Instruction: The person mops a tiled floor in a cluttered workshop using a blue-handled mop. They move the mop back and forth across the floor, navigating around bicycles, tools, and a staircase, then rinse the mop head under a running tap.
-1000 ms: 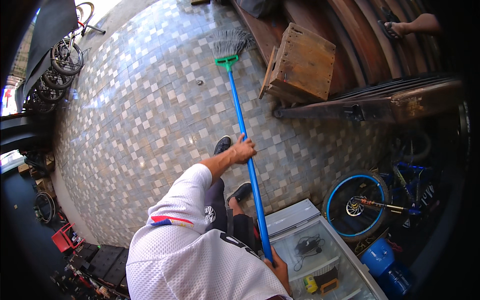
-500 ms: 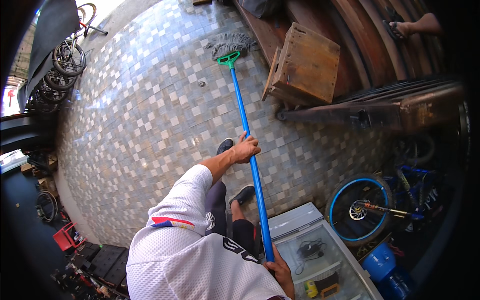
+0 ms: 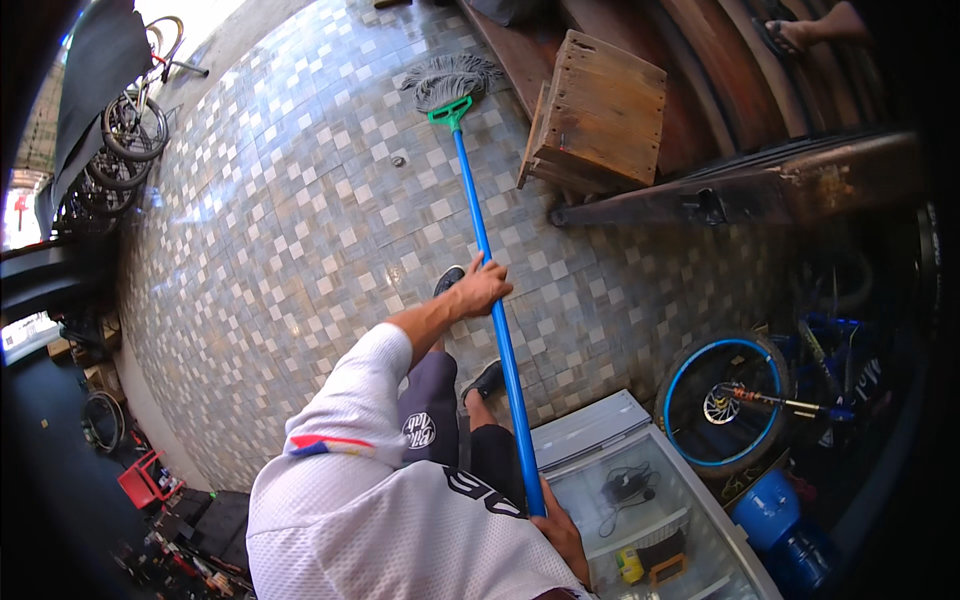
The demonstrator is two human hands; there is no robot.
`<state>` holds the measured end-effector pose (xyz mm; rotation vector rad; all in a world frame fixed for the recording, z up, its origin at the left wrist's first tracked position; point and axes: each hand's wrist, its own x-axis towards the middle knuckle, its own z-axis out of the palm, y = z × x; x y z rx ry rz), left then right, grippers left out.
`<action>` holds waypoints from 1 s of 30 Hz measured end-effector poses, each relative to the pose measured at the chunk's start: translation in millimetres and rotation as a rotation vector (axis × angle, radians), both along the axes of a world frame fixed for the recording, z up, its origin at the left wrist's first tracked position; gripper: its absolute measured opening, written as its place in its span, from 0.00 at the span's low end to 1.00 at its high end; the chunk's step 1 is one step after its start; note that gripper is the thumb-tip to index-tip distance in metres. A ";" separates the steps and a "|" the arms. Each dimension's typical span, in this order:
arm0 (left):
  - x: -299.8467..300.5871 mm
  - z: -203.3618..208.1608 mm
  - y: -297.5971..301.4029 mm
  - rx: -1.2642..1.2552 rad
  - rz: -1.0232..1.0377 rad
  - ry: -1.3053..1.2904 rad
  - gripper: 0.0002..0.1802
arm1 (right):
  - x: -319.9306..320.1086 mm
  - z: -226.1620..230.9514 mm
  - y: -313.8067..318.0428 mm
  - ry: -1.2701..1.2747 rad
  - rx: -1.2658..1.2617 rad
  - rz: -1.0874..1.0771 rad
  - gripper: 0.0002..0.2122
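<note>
A mop with a long blue handle [image 3: 505,350] slants across the view from beside my body to the far floor. At its far end a green clamp [image 3: 449,111] holds a head of grey strands [image 3: 450,82], spread on the tiles. My left hand [image 3: 483,287] is closed round the middle of the handle. Lower down, near the handle's end, my right hand [image 3: 562,535] wraps round it, partly hidden by the pole and my white shirt.
A wooden box [image 3: 605,110] stands right of the mop head, beside dark wooden planks [image 3: 690,80]. Near my right side are a glass-topped case [image 3: 640,510], a blue-rimmed bicycle wheel [image 3: 722,400] and a blue container [image 3: 768,508]. Bicycles [image 3: 135,125] line the far left.
The whole scene has shifted slightly up and left in view. The mop head lies in nearly the same floor spot, and both hands keep their hold on the handle.
</note>
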<state>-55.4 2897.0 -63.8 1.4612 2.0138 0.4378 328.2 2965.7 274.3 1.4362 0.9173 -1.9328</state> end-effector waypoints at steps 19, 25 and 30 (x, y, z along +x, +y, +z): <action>6.9 -11.9 1.5 0.093 0.007 0.082 0.09 | 10.0 -1.4 5.1 -0.072 -0.036 -0.015 0.38; 14.5 -6.8 -2.9 0.082 -0.033 -0.119 0.09 | -9.5 6.6 7.4 0.148 0.214 0.306 0.38; 10.2 -4.5 0.0 0.095 -0.004 0.029 0.07 | -13.5 5.3 6.0 0.008 0.031 -0.019 0.37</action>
